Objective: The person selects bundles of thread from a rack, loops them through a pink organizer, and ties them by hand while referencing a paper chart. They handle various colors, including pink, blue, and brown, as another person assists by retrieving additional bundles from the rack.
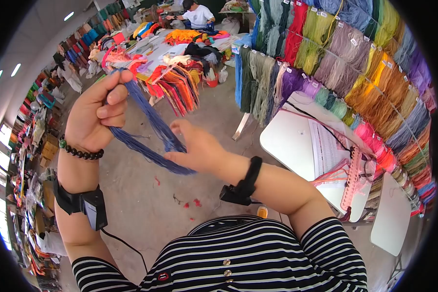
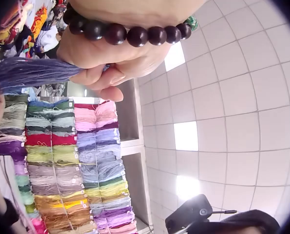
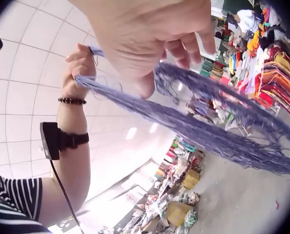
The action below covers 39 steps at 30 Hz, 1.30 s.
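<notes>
A looped skein of dark blue yarn [image 1: 148, 110] hangs from my raised left hand [image 1: 96, 113], whose fingers curl tightly round its upper end. In the left wrist view, the gathered strands [image 2: 30, 73] run out sideways from that fist. My right hand [image 1: 199, 150] is beside the lower end of the loop, slightly blurred, with its fingers spread and relaxed. From the right wrist, the two sides of the skein [image 3: 188, 124] look frayed with loose threads, and the right thumb overlaps the strands.
Racks of colourful yarn hanks [image 1: 343, 48] fill the right side. Below them stands a white table [image 1: 287, 146] bearing a pink strip. Ahead, a table of yarn piles [image 1: 182, 36] has a person [image 1: 198, 17] behind it. Red scraps [image 1: 196, 202] lie on the floor.
</notes>
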Motion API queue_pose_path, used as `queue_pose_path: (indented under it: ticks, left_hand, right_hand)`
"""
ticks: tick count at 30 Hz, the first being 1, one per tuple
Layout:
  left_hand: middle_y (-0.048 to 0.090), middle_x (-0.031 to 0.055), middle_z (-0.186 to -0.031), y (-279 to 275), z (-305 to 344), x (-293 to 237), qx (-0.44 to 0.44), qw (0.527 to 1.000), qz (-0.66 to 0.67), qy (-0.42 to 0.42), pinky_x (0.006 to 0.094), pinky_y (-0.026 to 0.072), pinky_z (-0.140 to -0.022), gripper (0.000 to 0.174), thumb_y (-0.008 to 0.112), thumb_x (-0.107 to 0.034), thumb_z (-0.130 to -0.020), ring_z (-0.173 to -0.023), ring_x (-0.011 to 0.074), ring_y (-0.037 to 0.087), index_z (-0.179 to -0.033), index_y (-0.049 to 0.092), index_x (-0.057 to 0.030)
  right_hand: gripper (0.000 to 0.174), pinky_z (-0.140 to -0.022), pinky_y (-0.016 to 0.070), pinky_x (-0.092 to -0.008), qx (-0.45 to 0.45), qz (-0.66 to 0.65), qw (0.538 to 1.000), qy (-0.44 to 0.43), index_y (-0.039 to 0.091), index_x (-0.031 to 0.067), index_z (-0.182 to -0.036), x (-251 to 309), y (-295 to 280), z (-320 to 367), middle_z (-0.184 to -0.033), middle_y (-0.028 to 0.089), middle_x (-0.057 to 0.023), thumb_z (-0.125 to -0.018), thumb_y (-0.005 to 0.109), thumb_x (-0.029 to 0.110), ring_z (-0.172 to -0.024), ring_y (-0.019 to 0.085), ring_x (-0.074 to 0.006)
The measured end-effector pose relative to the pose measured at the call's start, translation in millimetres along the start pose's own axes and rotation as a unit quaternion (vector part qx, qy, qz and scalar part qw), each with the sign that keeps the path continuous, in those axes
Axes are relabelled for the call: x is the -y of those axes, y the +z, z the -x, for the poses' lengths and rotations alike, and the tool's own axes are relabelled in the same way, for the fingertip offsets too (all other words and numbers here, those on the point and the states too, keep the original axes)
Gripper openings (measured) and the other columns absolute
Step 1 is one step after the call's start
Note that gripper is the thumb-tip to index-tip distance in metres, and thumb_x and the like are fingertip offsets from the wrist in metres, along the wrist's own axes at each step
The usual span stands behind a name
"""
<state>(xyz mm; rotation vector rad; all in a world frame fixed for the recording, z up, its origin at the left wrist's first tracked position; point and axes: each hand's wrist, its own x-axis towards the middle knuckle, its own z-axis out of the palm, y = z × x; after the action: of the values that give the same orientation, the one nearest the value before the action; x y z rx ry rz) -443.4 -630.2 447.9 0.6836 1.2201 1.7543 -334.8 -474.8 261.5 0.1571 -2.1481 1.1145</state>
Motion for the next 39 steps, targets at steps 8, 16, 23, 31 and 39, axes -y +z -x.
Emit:
queue_pose_path:
  ticks: [8,16,23,31,39]
  left_hand:
    - [0.046,-0.0066,-0.065,-54.2,9.1,10.3,-0.136,0.989,0.053,-0.033,0.0169,0.0234,-0.038,0.015,0.051,-0.019,-0.095,-0.044,0.0010,0.033,-0.100,0.058,-0.0066]
    - [0.047,-0.0058,-0.067,-64.7,5.3,35.7,-0.124,0.983,0.121,-0.061,0.0171,0.0237,-0.040,0.014,0.051,-0.021,-0.095,-0.047,0.0015,0.032,-0.096,0.054,-0.0073]
    - [0.044,-0.0077,-0.065,-93.8,-0.5,8.8,-0.176,0.969,0.157,0.074,0.0176,0.0223,-0.039,0.011,0.046,-0.008,-0.092,-0.046,0.0011,0.033,-0.101,0.052,-0.0075]
    - [0.046,-0.0056,-0.066,-139.4,-10.1,-45.2,-0.175,0.969,0.145,0.095,0.0182,0.0226,-0.039,0.010,0.045,-0.006,-0.094,-0.046,0.0023,0.034,-0.103,0.051,-0.0063]
    - [0.045,-0.0051,-0.067,-145.1,-7.2,-70.7,-0.178,0.964,0.082,0.180,0.0171,0.0221,-0.039,0.015,0.044,-0.005,-0.095,-0.048,0.0022,0.035,-0.110,0.049,-0.0045]
  right_hand:
    - [0.033,-0.057,0.0413,-0.0209,-0.010,-0.365,0.905,0.219,0.046,0.0084,-0.122,5.3,-35.9,21.9,-0.088,0.061,-0.0023,-0.090,0.055,0.007,-0.070,0.051,-0.0053]
    - [0.013,-0.054,0.0378,-0.0193,0.039,-0.211,0.958,0.189,0.058,0.0053,-0.103,0.2,-66.4,38.2,-0.078,0.058,0.0016,-0.091,0.057,0.008,-0.063,0.048,-0.0040]
    - [0.008,-0.052,0.0347,-0.0179,0.105,-0.319,0.895,0.293,0.054,0.0082,-0.093,-15.4,-94.0,73.4,-0.078,0.057,0.0009,-0.096,0.049,0.014,-0.059,0.047,-0.0041]
    - [0.010,-0.051,0.0342,-0.0180,0.131,-0.307,0.830,0.448,0.055,0.0087,-0.087,-53.6,-94.1,178.9,-0.074,0.057,0.0020,-0.094,0.049,0.012,-0.056,0.043,-0.0037]
    - [0.013,-0.048,0.0340,-0.0192,-0.056,-0.222,0.814,0.534,0.053,0.0084,-0.081,-101.1,-110.8,261.6,-0.067,0.053,0.0012,-0.093,0.051,0.013,-0.053,0.043,-0.0064]
